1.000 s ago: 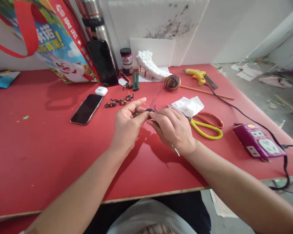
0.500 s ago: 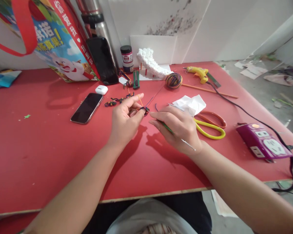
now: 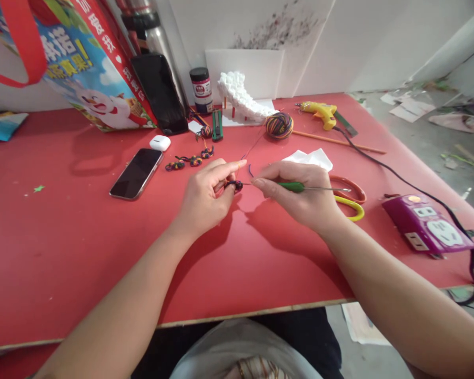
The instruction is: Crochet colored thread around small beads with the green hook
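Note:
Between the thumb and fingers of my left hand [image 3: 207,197] is a small dark multicoloured crochet piece [image 3: 233,186]. A strand of yarn runs over my left forefinger and on to the multicoloured yarn ball [image 3: 279,126] behind. My right hand [image 3: 295,192] grips a crochet hook [image 3: 294,186] by its green handle. The hook lies nearly level, its thin tip pointing left and meeting the crochet piece; whether it passes through a stitch is too small to tell. A string of similar crocheted bits [image 3: 190,160] lies behind my left hand.
Scissors [image 3: 349,209] with red and yellow handles and white tissue [image 3: 313,158] lie by my right hand. Farther right are a purple power socket [image 3: 428,223], its cable, and a yellow glue gun [image 3: 319,112]. A phone [image 3: 137,173] and white earbud case [image 3: 160,142] lie left.
My right hand has turned the crochet hook from slanting down to nearly level and brought its tip to the crochet piece. The view has shifted slightly.

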`<state>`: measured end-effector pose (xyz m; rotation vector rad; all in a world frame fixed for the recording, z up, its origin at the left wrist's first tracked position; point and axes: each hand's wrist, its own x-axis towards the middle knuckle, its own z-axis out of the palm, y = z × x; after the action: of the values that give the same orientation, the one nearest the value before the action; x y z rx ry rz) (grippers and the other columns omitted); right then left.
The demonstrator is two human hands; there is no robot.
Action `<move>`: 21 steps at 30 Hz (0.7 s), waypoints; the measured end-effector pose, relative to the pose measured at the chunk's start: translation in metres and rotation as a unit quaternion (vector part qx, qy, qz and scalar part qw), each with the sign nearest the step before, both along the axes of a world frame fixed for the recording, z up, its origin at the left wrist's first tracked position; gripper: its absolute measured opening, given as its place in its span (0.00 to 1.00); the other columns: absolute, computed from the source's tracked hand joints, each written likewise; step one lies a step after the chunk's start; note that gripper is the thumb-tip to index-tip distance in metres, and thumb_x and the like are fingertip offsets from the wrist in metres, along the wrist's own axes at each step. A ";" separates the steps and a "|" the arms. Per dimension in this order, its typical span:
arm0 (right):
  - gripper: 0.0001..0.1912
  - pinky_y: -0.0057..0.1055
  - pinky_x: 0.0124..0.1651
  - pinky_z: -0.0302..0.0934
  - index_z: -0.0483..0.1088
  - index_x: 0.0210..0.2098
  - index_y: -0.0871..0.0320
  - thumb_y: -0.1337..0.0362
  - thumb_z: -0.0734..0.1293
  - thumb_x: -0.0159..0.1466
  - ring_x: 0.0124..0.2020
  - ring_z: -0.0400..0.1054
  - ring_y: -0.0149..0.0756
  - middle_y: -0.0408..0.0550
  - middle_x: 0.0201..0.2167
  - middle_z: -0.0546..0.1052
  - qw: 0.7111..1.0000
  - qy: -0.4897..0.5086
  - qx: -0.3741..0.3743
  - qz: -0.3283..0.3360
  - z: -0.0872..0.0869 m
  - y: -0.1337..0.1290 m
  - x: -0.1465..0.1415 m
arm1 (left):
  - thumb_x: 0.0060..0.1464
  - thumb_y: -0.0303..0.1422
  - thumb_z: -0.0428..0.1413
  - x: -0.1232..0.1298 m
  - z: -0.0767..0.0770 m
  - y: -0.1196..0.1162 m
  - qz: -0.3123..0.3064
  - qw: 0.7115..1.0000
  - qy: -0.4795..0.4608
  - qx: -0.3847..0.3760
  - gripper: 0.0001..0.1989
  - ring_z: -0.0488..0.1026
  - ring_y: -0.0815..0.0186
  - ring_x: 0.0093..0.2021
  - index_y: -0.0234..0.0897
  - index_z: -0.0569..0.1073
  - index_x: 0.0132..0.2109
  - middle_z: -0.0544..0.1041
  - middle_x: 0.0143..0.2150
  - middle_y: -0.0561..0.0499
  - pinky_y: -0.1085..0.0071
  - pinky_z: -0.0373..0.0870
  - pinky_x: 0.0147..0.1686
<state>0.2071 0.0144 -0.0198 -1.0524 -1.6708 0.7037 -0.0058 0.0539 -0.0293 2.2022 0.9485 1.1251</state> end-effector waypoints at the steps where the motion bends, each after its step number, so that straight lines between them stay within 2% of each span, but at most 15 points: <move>1: 0.11 0.31 0.31 0.60 0.79 0.30 0.58 0.62 0.74 0.69 0.25 0.66 0.31 0.43 0.24 0.78 1.000 0.008 -0.016 -0.002 0.001 0.000 0.001 | 0.59 0.18 0.56 0.000 -0.001 0.000 -0.009 1.000 0.005 0.010 0.25 0.64 0.72 0.29 0.40 0.84 0.59 0.75 0.38 0.53 0.72 0.68 0.33; 5: 0.12 0.31 0.29 0.59 0.77 0.28 0.58 0.62 0.74 0.67 0.25 0.66 0.31 0.43 0.22 0.77 0.998 0.030 -0.052 -0.007 0.003 0.002 0.002 | 0.61 0.19 0.56 0.000 -0.005 0.002 -0.017 0.999 0.017 0.028 0.24 0.64 0.72 0.29 0.37 0.83 0.60 0.76 0.38 0.52 0.73 0.67 0.33; 11: 0.14 0.31 0.28 0.58 0.77 0.27 0.58 0.60 0.75 0.67 0.24 0.64 0.31 0.43 0.21 0.76 0.996 0.045 -0.073 -0.010 0.003 0.003 0.002 | 0.59 0.19 0.56 0.002 -0.004 0.000 -0.004 1.000 -0.001 -0.007 0.23 0.64 0.72 0.28 0.36 0.84 0.58 0.77 0.39 0.50 0.72 0.68 0.33; 17: 0.15 0.31 0.28 0.59 0.77 0.26 0.57 0.58 0.77 0.65 0.24 0.65 0.32 0.43 0.21 0.76 0.995 0.059 -0.085 -0.004 0.005 0.004 0.004 | 0.55 0.20 0.59 0.004 -0.001 0.000 0.009 0.997 -0.027 -0.075 0.24 0.63 0.72 0.27 0.41 0.87 0.56 0.79 0.38 0.51 0.72 0.68 0.32; 21: 0.14 0.31 0.25 0.58 0.79 0.26 0.58 0.57 0.80 0.63 0.22 0.63 0.30 0.43 0.20 0.76 0.985 0.125 -0.122 0.005 0.005 0.007 0.006 | 0.53 0.25 0.65 0.003 0.003 0.001 0.018 0.979 -0.092 -0.182 0.21 0.71 0.69 0.32 0.39 0.88 0.54 0.80 0.37 0.49 0.71 0.72 0.35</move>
<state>0.2131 0.0216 -0.0151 -1.0742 -1.3990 1.0236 -0.0028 0.0549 -0.0263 1.7638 1.0253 1.0550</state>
